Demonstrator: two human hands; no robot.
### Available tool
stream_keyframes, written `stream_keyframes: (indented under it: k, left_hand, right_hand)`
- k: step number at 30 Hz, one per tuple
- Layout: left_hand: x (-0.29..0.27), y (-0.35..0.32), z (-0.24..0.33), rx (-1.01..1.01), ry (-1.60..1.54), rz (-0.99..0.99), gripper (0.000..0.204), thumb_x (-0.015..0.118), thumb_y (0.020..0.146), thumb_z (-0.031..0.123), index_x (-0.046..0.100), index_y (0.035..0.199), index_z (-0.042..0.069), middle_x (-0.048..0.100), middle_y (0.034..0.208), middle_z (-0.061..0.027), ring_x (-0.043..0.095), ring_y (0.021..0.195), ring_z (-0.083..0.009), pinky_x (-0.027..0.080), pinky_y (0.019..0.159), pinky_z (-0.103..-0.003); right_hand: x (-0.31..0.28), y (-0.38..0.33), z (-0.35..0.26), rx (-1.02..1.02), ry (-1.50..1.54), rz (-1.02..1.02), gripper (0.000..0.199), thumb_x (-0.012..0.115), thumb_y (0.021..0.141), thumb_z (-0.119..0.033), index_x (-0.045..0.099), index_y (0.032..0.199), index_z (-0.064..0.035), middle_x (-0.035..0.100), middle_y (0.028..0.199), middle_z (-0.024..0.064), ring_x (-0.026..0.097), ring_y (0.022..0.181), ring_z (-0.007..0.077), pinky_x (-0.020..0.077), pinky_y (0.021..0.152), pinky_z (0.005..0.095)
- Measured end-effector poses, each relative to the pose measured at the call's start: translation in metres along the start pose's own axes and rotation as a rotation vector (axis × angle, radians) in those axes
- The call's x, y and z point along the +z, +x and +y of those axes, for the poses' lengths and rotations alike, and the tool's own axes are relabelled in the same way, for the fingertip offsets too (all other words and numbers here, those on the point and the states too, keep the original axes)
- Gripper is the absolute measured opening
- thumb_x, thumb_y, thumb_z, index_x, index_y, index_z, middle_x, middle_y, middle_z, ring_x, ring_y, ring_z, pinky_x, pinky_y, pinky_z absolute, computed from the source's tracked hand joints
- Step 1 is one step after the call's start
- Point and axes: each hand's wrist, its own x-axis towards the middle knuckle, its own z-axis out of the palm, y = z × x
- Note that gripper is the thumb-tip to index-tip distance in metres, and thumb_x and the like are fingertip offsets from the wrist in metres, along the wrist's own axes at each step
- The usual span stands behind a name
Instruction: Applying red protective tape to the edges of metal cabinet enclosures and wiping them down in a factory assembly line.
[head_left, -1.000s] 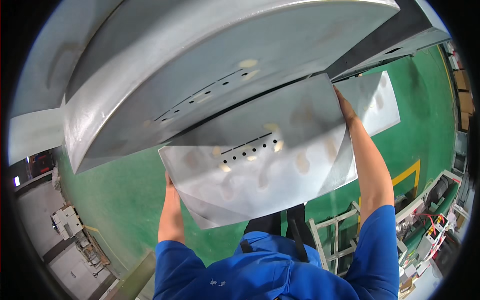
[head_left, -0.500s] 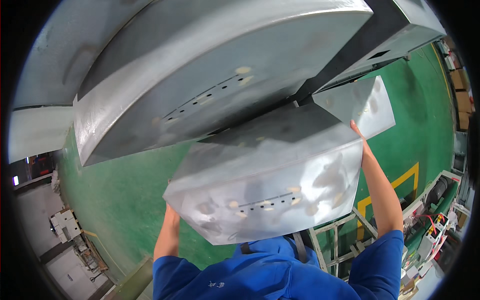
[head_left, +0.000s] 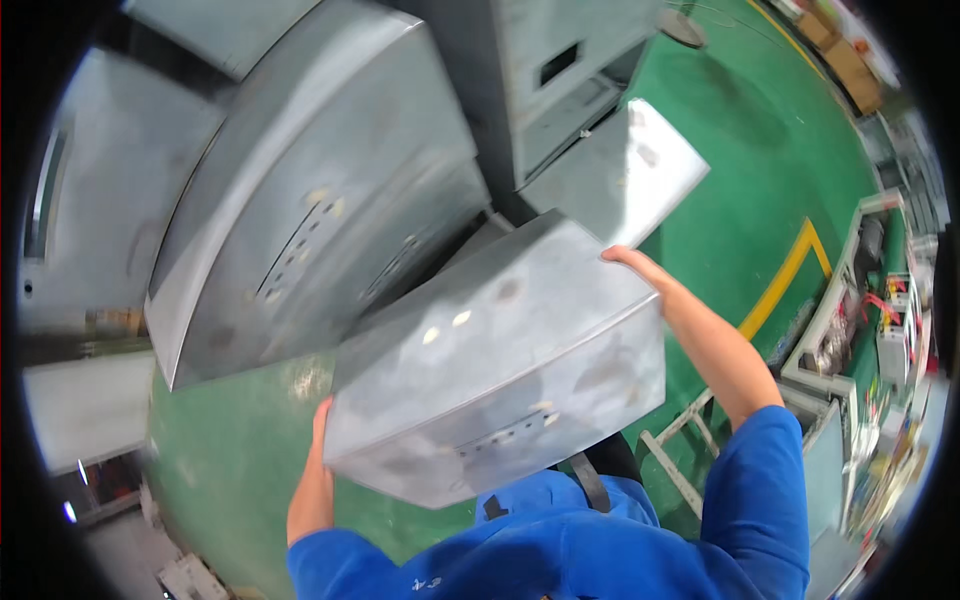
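Grey, box-shaped sheet-metal part (head_left: 495,330), row of dark holes on near face, hung tilted before person's blue-shirted torso, above green floor (head_left: 760,140). Left hand (head_left: 321,430) pressed its left end, fingers mostly hidden; right hand (head_left: 632,262) gripped upper right corner, fingertips over edge. Far side lay near large grey curved-front metal housing (head_left: 330,215) — contact unclear. Part seemed stiff, probably weighty, smooth faces likely slippery — opposite ends best hold, thin edges perhaps sharp.

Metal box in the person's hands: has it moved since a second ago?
Yes: the metal box has tipped toward the blue shirt, its row of holes now farther from the large curved panel.
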Motion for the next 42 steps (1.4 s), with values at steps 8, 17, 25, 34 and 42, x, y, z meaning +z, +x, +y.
stream_keyframes:
  k: [8, 17, 25, 34, 42]
  left_hand:
    - [0.045, -0.05, -0.024, 0.191, 0.3, 0.003, 0.055, 0.04, 0.082, 0.041, 0.045, 0.119, 0.001, 0.053, 0.112, -0.0139, 0.054, 0.095, -0.0293, 0.044, 0.082, -0.039]
    - [0.243, -0.13, -0.055, 0.295, 0.537, -0.421, 0.058, 0.044, 0.081, 0.044, 0.044, 0.12, 0.001, 0.051, 0.115, -0.0127, 0.052, 0.098, -0.026, 0.042, 0.084, -0.035]
    - [0.507, -0.148, -0.098, 0.508, 0.841, -1.03, 0.047, 0.053, 0.079, 0.035, 0.049, 0.11, -0.001, 0.056, 0.102, -0.0105, 0.054, 0.09, -0.0196, 0.042, 0.079, -0.029]
    - [0.752, -0.372, -0.386, 0.324, 1.325, -1.75, 0.041, 0.067, 0.073, 0.028, 0.057, 0.101, 0.0, 0.059, 0.091, -0.0067, 0.055, 0.079, -0.0117, 0.045, 0.069, -0.025]
    - [0.856, -0.409, -0.499, 0.238, 1.242, -2.321, 0.053, 0.075, 0.063, 0.032, 0.059, 0.1, -0.001, 0.06, 0.095, -0.0086, 0.056, 0.087, -0.014, 0.044, 0.076, -0.027]
  right_hand:
    - [-0.096, -0.081, 0.129, -0.248, 0.216, 0.093, 0.046, 0.052, 0.076, -0.035, 0.056, 0.103, 0.002, 0.058, 0.097, 0.0142, 0.054, 0.087, 0.0194, 0.0424, 0.076, 0.0299]
    - [-0.183, -0.312, 0.318, -0.756, 0.413, 0.57, 0.034, 0.055, 0.076, -0.028, 0.056, 0.096, 0.0, 0.056, 0.087, 0.0046, 0.051, 0.077, 0.0115, 0.0406, 0.071, 0.0249]
    - [-0.161, -0.522, 0.5, -1.259, 0.735, 1.122, 0.045, 0.055, 0.074, -0.023, 0.049, 0.109, 0.0049, 0.057, 0.093, 0.0074, 0.053, 0.084, 0.0125, 0.0424, 0.073, 0.0248]
    - [-0.115, -0.543, 0.563, -1.357, 1.434, 1.556, 0.051, 0.044, 0.081, -0.038, 0.047, 0.114, 0.0012, 0.054, 0.106, 0.0141, 0.054, 0.095, 0.0252, 0.0466, 0.079, 0.0384]
    - [-0.15, -0.482, 0.518, -1.112, 1.541, 2.076, 0.061, 0.049, 0.076, -0.043, 0.044, 0.117, 0.0019, 0.048, 0.114, 0.0158, 0.048, 0.102, 0.0278, 0.0413, 0.084, 0.0396]
